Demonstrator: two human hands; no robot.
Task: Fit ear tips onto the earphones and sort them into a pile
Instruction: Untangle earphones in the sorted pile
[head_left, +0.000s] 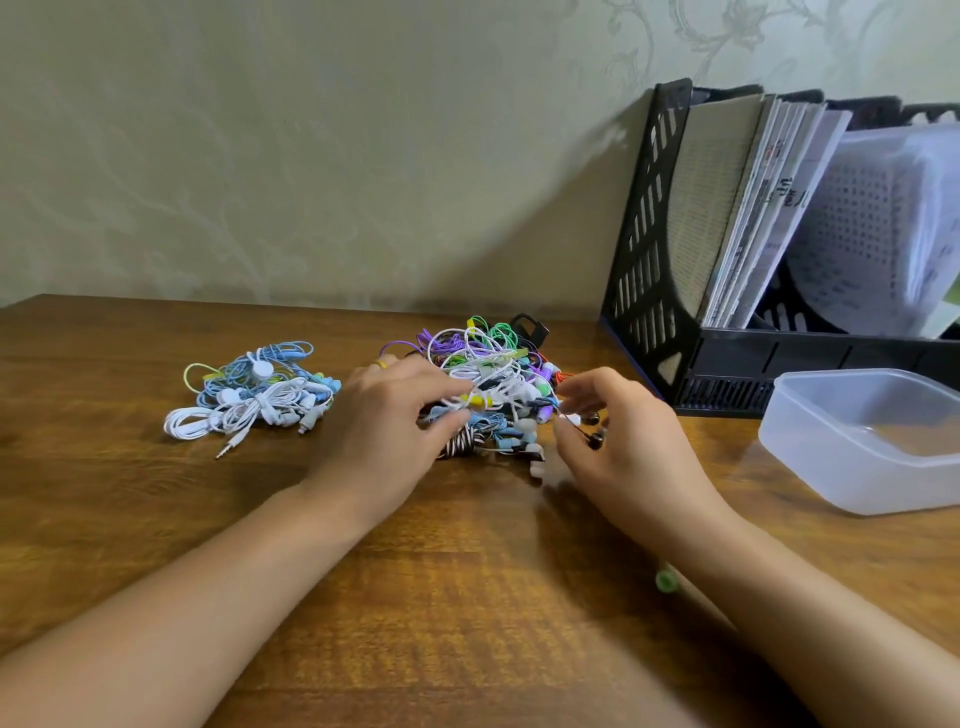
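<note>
Soft, even daylight fills the scene, moderately bright, without harsh glare. The file rack (654, 249) casts a diffuse shadow leftward across the wall (311, 156), so light comes from the right. Faint shadows sit under the forearms on the tabletop (467, 623). Wide-angle distortion bends the edges. Fine detail is smeared; a green blob (666, 580) is blurred.

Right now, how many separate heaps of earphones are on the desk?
2: a white-and-blue heap at the left, and a multicoloured heap in the middle under both hands. Single earphones cannot be counted.
</note>
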